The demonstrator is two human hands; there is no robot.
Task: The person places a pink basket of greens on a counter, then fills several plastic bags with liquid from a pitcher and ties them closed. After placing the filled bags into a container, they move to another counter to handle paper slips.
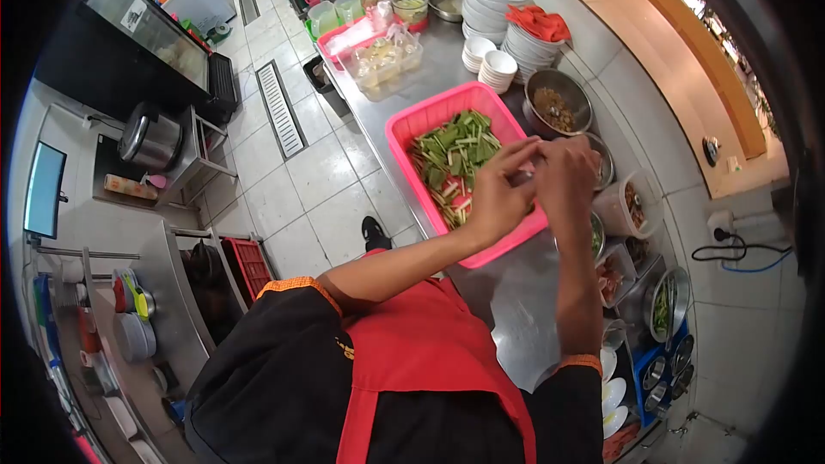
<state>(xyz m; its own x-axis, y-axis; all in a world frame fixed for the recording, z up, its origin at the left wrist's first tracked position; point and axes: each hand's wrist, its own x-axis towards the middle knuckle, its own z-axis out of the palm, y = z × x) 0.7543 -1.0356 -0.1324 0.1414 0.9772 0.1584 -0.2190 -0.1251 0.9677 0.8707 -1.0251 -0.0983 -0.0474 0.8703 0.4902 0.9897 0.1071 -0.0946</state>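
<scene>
A pink plastic basket [404, 125] stands on the steel counter, holding cut green leaves and pale stems [455, 150]. Over its right side my two hands meet. My left hand [505, 193] has its fingers bent in a pinch, close against the other hand. My right hand [567, 170] is closed, knuckles up, and covers most of what lies between the fingers. A small pale bit shows there, too little to name. Just beyond the hands sits a steel bowl of brown food [554, 107].
Stacked white bowls [494, 4] and a red cloth [539, 24] stand at the back right. Behind the basket is a clear container [382, 69]. A tub of reddish-brown food [632, 206] and a tray of blue-edged steel bowls line the right. Tiled floor [322, 167] lies left.
</scene>
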